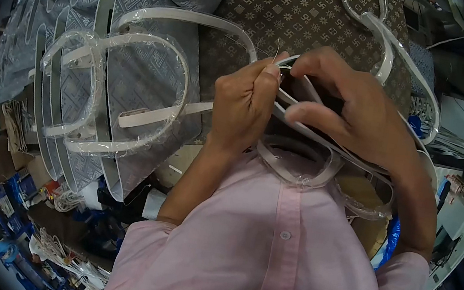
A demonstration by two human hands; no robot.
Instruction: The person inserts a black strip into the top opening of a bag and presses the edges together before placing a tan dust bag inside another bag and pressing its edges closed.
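My left hand is closed, its thumb pressed against the fingers on the pale rim of a bag. Above the thumb, a thin thread-like strand sticks up; whether a needle is with it I cannot make out. My right hand curves over the bag's dark opening, thumb and fingers spread apart, fingertips close to the rim near my left thumb. A white handle in clear plastic wrap hangs against the pink shirt. From my left hand's side, another white strap runs left over the grey patterned bags.
Several grey patterned bags with plastic-wrapped white handles lie on the left. Brown patterned fabric spreads behind my hands. A long wrapped strap loops at right. White cords and a white machine-like casing stand further right.
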